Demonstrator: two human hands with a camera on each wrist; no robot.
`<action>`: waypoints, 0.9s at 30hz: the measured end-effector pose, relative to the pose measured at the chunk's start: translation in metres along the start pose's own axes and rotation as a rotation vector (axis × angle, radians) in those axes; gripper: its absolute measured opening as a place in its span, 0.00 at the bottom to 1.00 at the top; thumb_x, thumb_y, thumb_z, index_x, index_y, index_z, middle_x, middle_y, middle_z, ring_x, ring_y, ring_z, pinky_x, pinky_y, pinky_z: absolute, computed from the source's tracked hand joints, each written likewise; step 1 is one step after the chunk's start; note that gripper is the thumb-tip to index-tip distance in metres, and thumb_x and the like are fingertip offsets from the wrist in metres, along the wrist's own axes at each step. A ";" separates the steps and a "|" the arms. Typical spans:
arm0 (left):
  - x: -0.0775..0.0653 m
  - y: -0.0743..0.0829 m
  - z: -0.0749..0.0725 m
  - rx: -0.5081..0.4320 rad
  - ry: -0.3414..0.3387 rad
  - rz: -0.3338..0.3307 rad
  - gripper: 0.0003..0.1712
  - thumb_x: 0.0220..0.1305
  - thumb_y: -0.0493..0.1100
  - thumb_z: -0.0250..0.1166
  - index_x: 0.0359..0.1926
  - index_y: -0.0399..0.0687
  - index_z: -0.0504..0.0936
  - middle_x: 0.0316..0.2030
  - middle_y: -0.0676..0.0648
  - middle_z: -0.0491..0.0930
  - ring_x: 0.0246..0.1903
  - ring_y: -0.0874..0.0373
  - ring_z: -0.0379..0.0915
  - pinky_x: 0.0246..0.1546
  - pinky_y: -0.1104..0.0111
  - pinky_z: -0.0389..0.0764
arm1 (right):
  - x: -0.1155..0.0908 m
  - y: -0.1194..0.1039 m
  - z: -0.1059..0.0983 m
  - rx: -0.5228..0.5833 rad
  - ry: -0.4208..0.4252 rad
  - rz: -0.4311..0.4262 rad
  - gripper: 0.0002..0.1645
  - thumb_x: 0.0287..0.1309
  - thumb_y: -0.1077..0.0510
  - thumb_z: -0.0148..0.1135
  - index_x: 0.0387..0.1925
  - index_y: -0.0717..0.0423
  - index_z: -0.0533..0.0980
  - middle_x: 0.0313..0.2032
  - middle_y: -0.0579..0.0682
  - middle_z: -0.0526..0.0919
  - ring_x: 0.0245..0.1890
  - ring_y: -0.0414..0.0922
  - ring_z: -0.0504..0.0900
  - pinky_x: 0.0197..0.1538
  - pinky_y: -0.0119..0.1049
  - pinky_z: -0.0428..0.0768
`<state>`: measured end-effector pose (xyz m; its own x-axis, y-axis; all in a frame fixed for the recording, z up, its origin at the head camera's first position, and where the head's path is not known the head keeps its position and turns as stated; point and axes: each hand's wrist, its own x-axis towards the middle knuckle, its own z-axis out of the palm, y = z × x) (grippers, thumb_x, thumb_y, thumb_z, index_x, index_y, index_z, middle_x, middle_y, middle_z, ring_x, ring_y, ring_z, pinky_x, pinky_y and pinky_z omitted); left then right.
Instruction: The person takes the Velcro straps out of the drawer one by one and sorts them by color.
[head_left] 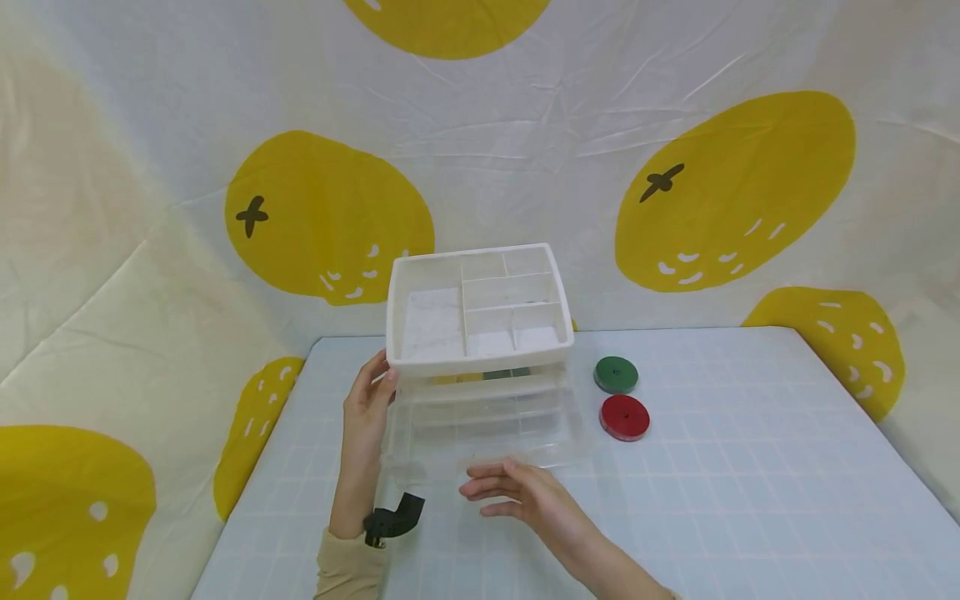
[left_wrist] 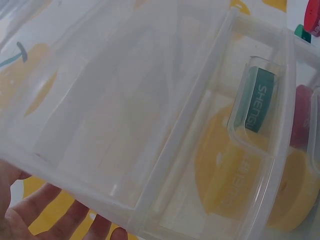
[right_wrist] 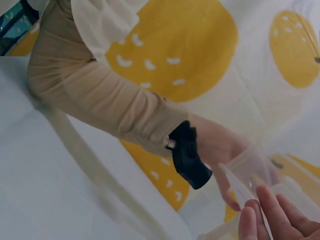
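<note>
A white compartment tray (head_left: 480, 364) tops an organizer with clear drawers. Its lower clear drawer (head_left: 487, 433) reaches toward me. My left hand (head_left: 367, 400) touches the organizer's left side, fingers extended and spread in the left wrist view. Inside the clear plastic there, a green-labelled roll (left_wrist: 260, 97), a yellow roll (left_wrist: 295, 195) and a red roll (left_wrist: 301, 115) show through. In front of the drawer, my right hand (head_left: 525, 492) hovers with loosely bent fingers. Its fingertips overlap the clear plastic edge (right_wrist: 235, 180) in the right wrist view.
A green ribbon roll (head_left: 616, 375) and a red ribbon roll (head_left: 625, 417) lie right of the organizer on the pale checked table (head_left: 750, 467). A white cloth (head_left: 525, 125) with yellow fruit prints hangs behind. A black strap mount (head_left: 393, 518) sits on the left wrist.
</note>
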<state>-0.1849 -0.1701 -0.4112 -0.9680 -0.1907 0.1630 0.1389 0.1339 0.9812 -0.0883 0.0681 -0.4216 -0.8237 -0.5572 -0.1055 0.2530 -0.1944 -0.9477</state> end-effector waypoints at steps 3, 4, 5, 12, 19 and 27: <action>0.000 0.001 0.000 0.003 -0.003 -0.012 0.24 0.70 0.50 0.56 0.65 0.54 0.70 0.58 0.50 0.73 0.50 0.65 0.71 0.49 0.76 0.71 | 0.001 -0.002 -0.001 -0.008 0.004 -0.005 0.32 0.74 0.43 0.37 0.60 0.63 0.71 0.53 0.56 0.82 0.54 0.43 0.80 0.56 0.33 0.78; 0.000 0.001 0.000 0.007 -0.004 -0.016 0.25 0.70 0.50 0.56 0.66 0.55 0.70 0.59 0.50 0.72 0.50 0.65 0.71 0.49 0.76 0.71 | 0.001 -0.002 -0.001 -0.009 0.003 -0.007 0.32 0.74 0.43 0.37 0.60 0.64 0.71 0.53 0.56 0.82 0.54 0.43 0.80 0.57 0.34 0.78; 0.000 0.002 0.000 0.009 -0.004 -0.020 0.25 0.70 0.50 0.56 0.66 0.55 0.70 0.59 0.50 0.72 0.50 0.66 0.70 0.49 0.76 0.71 | 0.002 -0.002 -0.001 -0.009 0.000 -0.007 0.32 0.74 0.43 0.37 0.60 0.64 0.71 0.53 0.56 0.82 0.54 0.43 0.80 0.57 0.34 0.78; 0.000 0.002 0.000 -0.004 -0.005 -0.027 0.25 0.70 0.49 0.56 0.66 0.55 0.69 0.60 0.49 0.72 0.51 0.65 0.70 0.50 0.74 0.70 | 0.005 -0.002 -0.003 0.021 0.008 -0.002 0.32 0.73 0.42 0.39 0.60 0.62 0.72 0.52 0.51 0.83 0.54 0.42 0.80 0.57 0.35 0.78; 0.001 0.002 0.000 -0.014 -0.002 -0.034 0.25 0.70 0.49 0.57 0.66 0.54 0.70 0.59 0.49 0.72 0.51 0.64 0.70 0.49 0.75 0.72 | 0.014 -0.001 -0.009 0.030 0.025 -0.016 0.32 0.74 0.45 0.36 0.60 0.65 0.71 0.51 0.48 0.84 0.53 0.42 0.81 0.57 0.36 0.78; 0.001 0.002 0.000 -0.010 -0.005 -0.036 0.25 0.70 0.50 0.57 0.66 0.54 0.70 0.59 0.50 0.72 0.50 0.64 0.70 0.50 0.75 0.73 | 0.026 -0.005 -0.016 0.023 0.044 -0.038 0.34 0.75 0.46 0.36 0.61 0.71 0.67 0.50 0.47 0.85 0.53 0.41 0.82 0.58 0.37 0.78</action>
<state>-0.1859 -0.1700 -0.4094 -0.9734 -0.1904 0.1272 0.1061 0.1168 0.9875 -0.1190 0.0675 -0.4241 -0.8544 -0.5129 -0.0838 0.2326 -0.2333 -0.9442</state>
